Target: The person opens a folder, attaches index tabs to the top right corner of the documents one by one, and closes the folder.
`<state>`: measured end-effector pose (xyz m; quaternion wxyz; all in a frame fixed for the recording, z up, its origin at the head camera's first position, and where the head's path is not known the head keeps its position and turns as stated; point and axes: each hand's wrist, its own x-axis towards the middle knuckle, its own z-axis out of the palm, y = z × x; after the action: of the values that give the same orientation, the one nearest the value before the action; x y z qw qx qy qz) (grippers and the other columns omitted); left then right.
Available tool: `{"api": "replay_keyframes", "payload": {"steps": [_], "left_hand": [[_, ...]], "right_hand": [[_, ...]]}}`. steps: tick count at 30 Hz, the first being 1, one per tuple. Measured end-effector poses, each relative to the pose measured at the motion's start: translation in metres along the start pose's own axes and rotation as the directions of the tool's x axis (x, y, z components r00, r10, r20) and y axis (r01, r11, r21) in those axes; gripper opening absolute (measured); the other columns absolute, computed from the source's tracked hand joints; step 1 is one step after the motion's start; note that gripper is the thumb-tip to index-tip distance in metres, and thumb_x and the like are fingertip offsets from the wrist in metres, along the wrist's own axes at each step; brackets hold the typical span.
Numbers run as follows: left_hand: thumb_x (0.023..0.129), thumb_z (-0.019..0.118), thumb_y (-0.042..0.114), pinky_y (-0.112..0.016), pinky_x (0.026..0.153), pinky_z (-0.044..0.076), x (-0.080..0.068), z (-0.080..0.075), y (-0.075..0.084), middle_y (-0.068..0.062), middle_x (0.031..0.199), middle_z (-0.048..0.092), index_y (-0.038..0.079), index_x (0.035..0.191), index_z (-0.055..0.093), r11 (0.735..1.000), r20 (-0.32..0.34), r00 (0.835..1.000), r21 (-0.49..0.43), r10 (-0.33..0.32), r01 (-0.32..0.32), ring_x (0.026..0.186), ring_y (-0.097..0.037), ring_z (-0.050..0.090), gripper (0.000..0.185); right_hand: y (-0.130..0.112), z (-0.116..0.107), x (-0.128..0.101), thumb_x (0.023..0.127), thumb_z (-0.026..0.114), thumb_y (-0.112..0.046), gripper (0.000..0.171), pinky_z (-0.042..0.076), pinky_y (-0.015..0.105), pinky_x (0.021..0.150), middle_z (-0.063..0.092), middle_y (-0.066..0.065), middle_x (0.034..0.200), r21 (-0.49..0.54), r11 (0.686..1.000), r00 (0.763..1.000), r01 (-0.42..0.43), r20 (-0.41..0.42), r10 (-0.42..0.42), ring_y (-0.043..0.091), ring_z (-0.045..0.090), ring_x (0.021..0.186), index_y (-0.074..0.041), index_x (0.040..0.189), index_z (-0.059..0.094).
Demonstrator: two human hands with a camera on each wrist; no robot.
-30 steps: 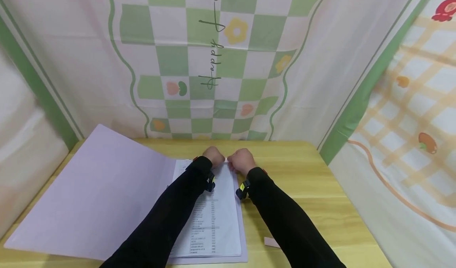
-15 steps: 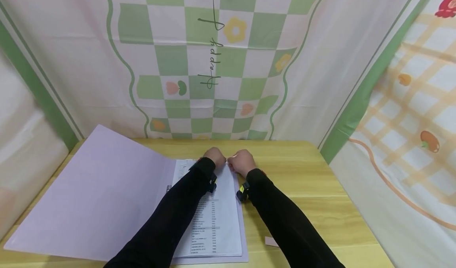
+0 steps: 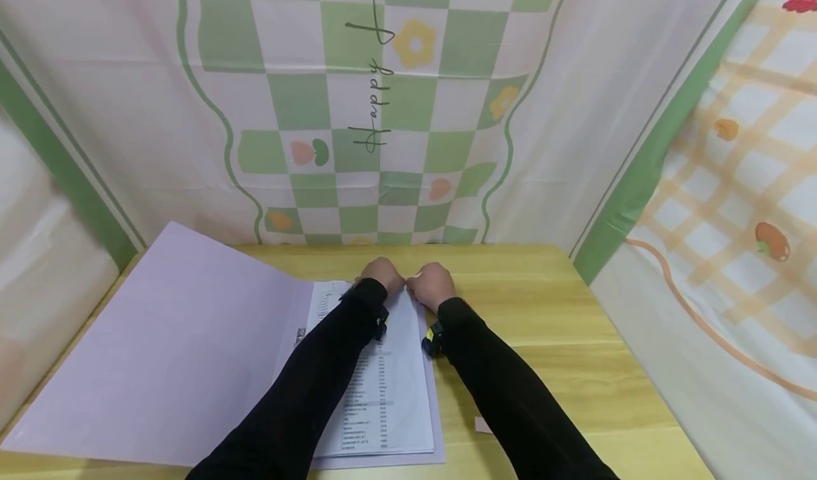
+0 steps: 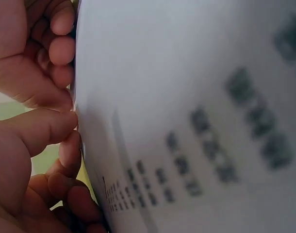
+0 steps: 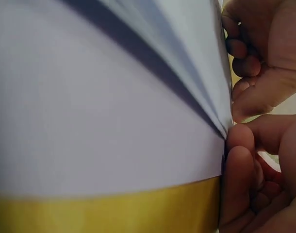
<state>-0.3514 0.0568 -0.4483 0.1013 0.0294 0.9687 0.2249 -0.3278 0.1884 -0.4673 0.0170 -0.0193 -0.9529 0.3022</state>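
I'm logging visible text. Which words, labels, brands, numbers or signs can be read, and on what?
"Happy", sideways on the hanging cloth; the next word is cut off at the picture's top.
Print on the papers: too small or blurred to read.

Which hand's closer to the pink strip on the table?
Right. The right hand is beyond the strip, at the far edge of the papers; the left hand is beyond it too, but farther left.

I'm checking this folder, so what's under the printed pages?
Under the printed pages, the purple folder shows along their right and near edges. Whatever lies beneath their middle is covered.
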Motion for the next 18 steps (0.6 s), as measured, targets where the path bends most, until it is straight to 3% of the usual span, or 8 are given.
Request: {"api": "replay_keyframes", "payload": {"steps": [4,8,14,18], "left_hand": [[0.088,0.067,0.03,-0.043,0.072,0.051,0.005,0.002,-0.005,-0.012,0.105,0.068,-0.001,0.098,0.072,0.999,-0.021,1.0,0.024,0.021,-0.021,0.089,-0.027,0.062,0.033],[0.088,0.067,0.027,-0.039,0.078,0.051,0.004,0.002,-0.006,-0.013,0.105,0.068,-0.002,0.096,0.071,0.999,-0.009,0.999,0.007,0.039,-0.039,0.092,-0.027,0.062,0.031],[0.087,0.067,0.025,-0.044,0.086,0.047,-0.004,-0.003,-0.004,-0.014,0.112,0.067,-0.003,0.103,0.07,0.997,0.035,0.999,-0.082,0.003,0.0,0.1,-0.028,0.06,0.033],[0.089,0.068,0.027,-0.04,0.086,0.048,-0.002,-0.005,-0.004,-0.014,0.109,0.066,-0.004,0.103,0.07,0.999,0.047,0.999,-0.042,0.002,0.0,0.096,-0.026,0.059,0.033]], "right_hand": [[0.002,0.002,0.002,0.09,0.067,-0.021,0.042,0.04,0.03,0.052,0.052,0.0,0.049,-0.009,1.0,1.0,-0.013,0.014,0.013,0.018,0.051,0.046,-0.01,0.051,0.055],[0.001,-0.001,0.003,0.087,0.07,-0.019,0.035,0.047,0.028,0.049,0.059,0.004,0.052,0.119,0.987,0.992,-0.111,0.07,0.103,0.017,0.057,0.046,-0.006,0.055,0.062],[0.004,-0.003,0.006,0.086,0.072,-0.011,0.024,0.053,0.03,0.048,0.064,0.01,0.06,0.349,0.895,0.955,-0.28,0.196,0.222,0.017,0.062,0.048,0.002,0.066,0.069],[0.009,-0.008,0.009,0.09,0.07,-0.01,0.023,0.055,0.031,0.049,0.065,0.011,0.063,0.39,0.85,0.93,-0.353,0.247,0.273,0.018,0.063,0.049,0.005,0.072,0.069]]}}
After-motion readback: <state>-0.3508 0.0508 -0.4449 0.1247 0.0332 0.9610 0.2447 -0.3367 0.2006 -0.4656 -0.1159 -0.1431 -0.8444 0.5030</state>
